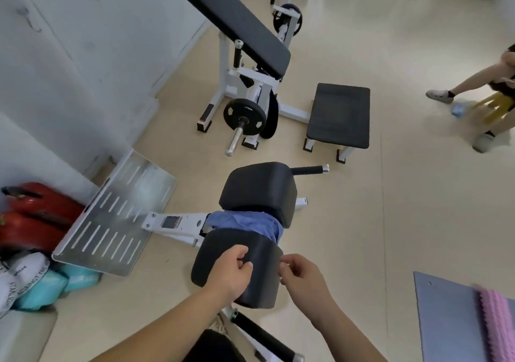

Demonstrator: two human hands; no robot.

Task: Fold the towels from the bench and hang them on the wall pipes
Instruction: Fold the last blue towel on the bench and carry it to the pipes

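Observation:
A crumpled blue towel [246, 223] lies in the gap between two black pads of a white-framed gym bench [259, 191] right in front of me. My left hand [232, 271] hovers over the nearer black pad [223, 253], fingers loosely curled, holding nothing that I can see. My right hand [302, 276] sits beside it at the pad's right edge, fingers bent and also empty. Both hands are just short of the towel and not touching it. The wall pipes are not in view.
A slotted metal footplate [117, 216] slants at the left, with red bags [33, 219] and teal packages [55, 283] by the wall. A preacher-curl bench [239, 24] with a weight plate [245, 116] and seat [340, 115] stands beyond. A person's legs [473, 83] at far right; grey mat [457, 320], pink cloth [498, 325].

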